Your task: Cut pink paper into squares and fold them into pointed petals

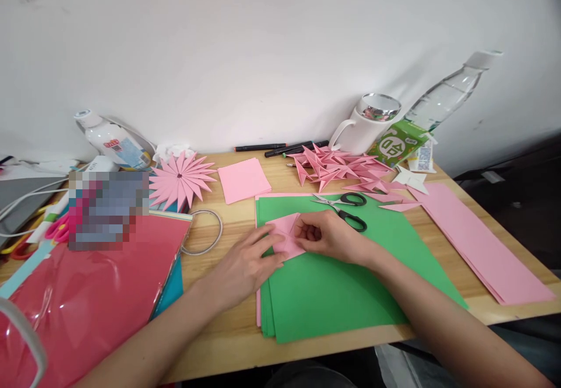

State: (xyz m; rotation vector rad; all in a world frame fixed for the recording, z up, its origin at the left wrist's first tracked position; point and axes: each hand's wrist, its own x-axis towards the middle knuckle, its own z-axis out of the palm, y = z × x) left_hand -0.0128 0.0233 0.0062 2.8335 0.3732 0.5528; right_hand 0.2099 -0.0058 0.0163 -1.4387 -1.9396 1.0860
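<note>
A small pink paper piece [287, 228], partly folded, lies on the green paper stack [342, 294]. My left hand [245, 262] rests on its left side, fingers spread over the paper. With curled fingers, my right hand [331, 236] pinches the paper's right edge; the fingertips are partly hidden. Scissors with black handles [353, 210] lie just beyond my right hand. Behind the green stack sits a pile of square pink sheets [244, 180].
Folded pink pieces [337, 166] are heaped near the white mug [366, 125]. Long pink strips [482, 248] lie right. A pink pinwheel shape [182, 180], tape ring [219, 230] and red plastic-covered pack [100, 294] are left. A bottle [451, 96] leans back right.
</note>
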